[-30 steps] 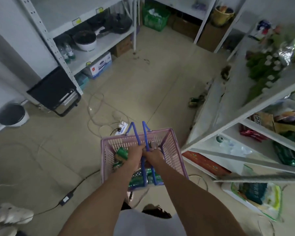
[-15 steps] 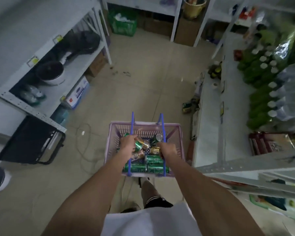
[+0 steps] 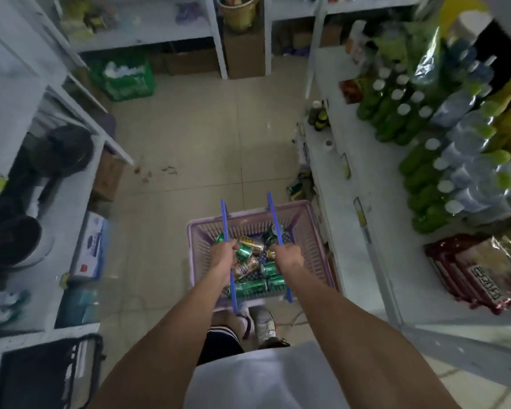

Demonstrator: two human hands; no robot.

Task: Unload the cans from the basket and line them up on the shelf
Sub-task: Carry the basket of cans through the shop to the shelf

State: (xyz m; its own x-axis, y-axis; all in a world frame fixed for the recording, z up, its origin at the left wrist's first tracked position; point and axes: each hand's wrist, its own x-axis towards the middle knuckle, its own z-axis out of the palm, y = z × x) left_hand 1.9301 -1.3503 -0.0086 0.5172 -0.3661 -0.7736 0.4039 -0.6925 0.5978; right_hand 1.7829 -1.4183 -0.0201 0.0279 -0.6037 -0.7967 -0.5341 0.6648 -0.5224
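Carrying a pale purple slotted plastic basket [image 3: 310, 246] by its two thin blue handles, the person has the left hand [image 3: 223, 256] curled tight around the left blue handle [image 3: 225, 222] and the right hand [image 3: 288, 255] fisted on the right blue handle [image 3: 273, 215], one hand per bar. A loose heap of green and gold drink cans [image 3: 252, 271] lies on its sides in the basket, which hangs just above the beige tiled floor [image 3: 189, 137], none unloaded yet. The white metal shelf [image 3: 351, 231] stands just beside the basket on the right, stocked further in with green bottles with white caps [image 3: 396, 113]. The risk is probably tilt: with the handles held apart, an uneven lift could roll cans toward one wall or over the rim. Swinging right, the basket might also clip the shelf edge, and the person's shoe [image 3: 261, 323] sits directly beneath it.
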